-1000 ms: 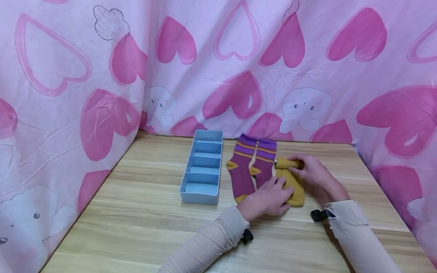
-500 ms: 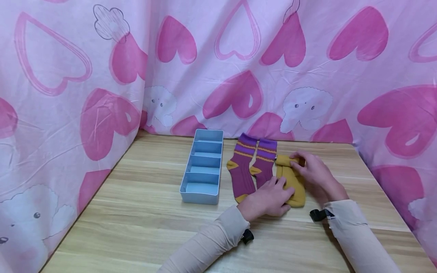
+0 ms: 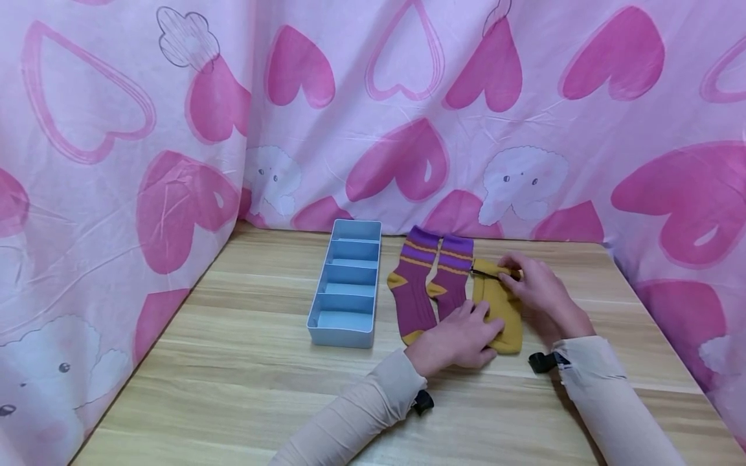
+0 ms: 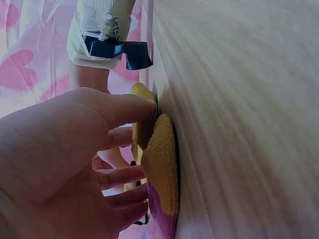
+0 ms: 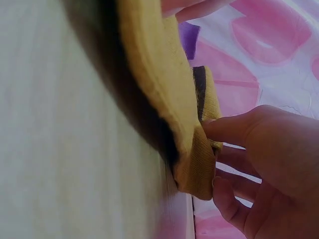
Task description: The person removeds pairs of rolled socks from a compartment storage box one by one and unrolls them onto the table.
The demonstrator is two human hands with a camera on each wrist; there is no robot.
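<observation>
A mustard-yellow sock [image 3: 508, 329] lies at the right of a pair of maroon-and-purple striped socks [image 3: 415, 301]. My right hand [image 3: 541, 290] pinches the yellow cuff between thumb and fingers at its far end. A dark edge band [image 5: 200, 92] shows on the raised cuff in the right wrist view. My left hand [image 3: 463, 336] rests with spread, slightly bent fingers over the lower yellow sock, its wrist crossing the foot of one maroon sock. Seen from the left wrist, a yellow sock toe [image 4: 162, 169] sits beside the fingers; the fingertips are partly hidden.
A blue tray [image 3: 340, 340] with several compartments stands left of the socks on the wood-grain table [image 3: 250, 388]. A pink curtain [image 3: 402, 149] with hearts hangs along the table's back and left edges. Black camera mounts [image 3: 542, 362] stick out at both wrists.
My right hand has moved slightly away from me, lifting the folded yellow cuff so its dark edge now shows. The left hand has stayed in place on the sock.
</observation>
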